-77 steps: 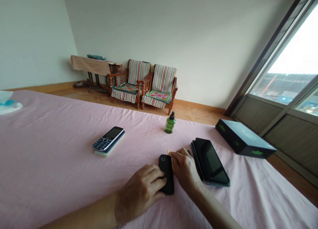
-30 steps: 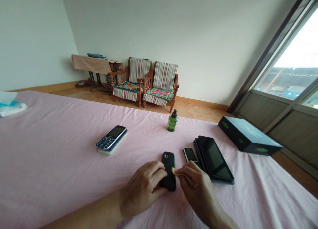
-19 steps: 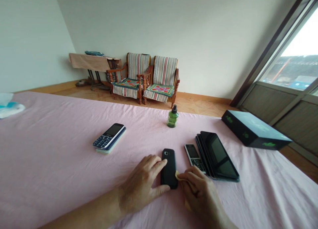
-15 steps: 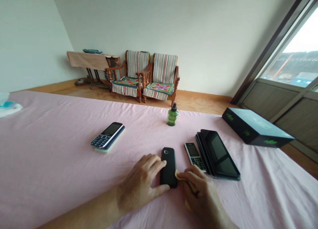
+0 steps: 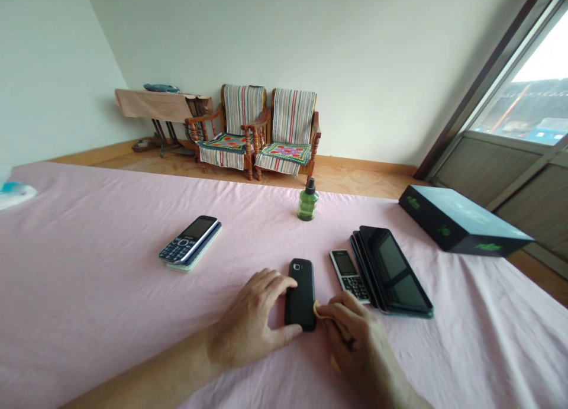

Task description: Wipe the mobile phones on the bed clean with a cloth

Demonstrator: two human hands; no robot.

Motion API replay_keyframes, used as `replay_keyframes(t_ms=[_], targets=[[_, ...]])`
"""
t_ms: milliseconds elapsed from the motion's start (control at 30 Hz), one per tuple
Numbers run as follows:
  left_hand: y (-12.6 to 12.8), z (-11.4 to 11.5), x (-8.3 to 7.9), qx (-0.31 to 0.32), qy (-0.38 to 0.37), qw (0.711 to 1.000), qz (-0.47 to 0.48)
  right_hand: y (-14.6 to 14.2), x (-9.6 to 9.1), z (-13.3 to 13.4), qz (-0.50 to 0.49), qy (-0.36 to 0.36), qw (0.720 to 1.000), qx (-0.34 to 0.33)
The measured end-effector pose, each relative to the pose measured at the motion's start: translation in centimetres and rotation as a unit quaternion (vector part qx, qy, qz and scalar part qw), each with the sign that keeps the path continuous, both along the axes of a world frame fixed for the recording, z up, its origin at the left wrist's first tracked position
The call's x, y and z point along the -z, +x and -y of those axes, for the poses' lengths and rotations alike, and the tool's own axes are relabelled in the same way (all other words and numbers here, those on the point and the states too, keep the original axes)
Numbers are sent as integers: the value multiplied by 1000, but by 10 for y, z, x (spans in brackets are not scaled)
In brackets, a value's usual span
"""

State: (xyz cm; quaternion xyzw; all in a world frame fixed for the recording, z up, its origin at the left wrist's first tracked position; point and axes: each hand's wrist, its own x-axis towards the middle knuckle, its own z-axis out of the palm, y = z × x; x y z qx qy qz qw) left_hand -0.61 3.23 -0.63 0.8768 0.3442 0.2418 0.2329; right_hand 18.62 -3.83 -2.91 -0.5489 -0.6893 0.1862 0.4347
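A black mobile phone [image 5: 300,296] lies face down on the pink cloth, its camera at the far end. My left hand [image 5: 255,314] steadies it from the left, index fingertip on the upper edge and thumb at the near corner. On the other side, my right hand [image 5: 355,332] is closed on a yellowish cloth [image 5: 320,312], whose folded edge touches the phone's right side. Most of this cloth is hidden under the fingers. Just beyond my right hand lies a silver-and-black keypad phone [image 5: 348,273], beside a stack of dark touchscreen devices [image 5: 394,273].
Another keypad phone [image 5: 190,240] rests on a pale device at the left. A green spray bottle [image 5: 307,203] stands near the far edge of the pink-covered surface [image 5: 89,267]. A black box [image 5: 461,222] sits at the right. Two wooden chairs [image 5: 288,122] stand beyond.
The view has tilted down slightly, so things in the room sit a little higher. Both hands keep nearly the same place at the phone, with the cloth still against its right edge.
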Motion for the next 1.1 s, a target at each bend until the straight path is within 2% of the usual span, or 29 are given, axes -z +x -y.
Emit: replay_keyframes(t_ms=[300, 867, 1000, 1100], targets=[[0, -1, 4, -2, 3, 1000, 5, 1, -1, -2, 18, 6, 1000, -10], [1, -2, 0, -5, 6, 1000, 8, 0, -1, -1, 20, -3, 1000, -2], [0, 2, -3, 17, 7, 1000, 14, 0, -1, -1, 16, 5, 1000, 8], [-2, 4, -3, 45, 41, 998, 35, -1, -2, -1, 10, 20, 999, 32]])
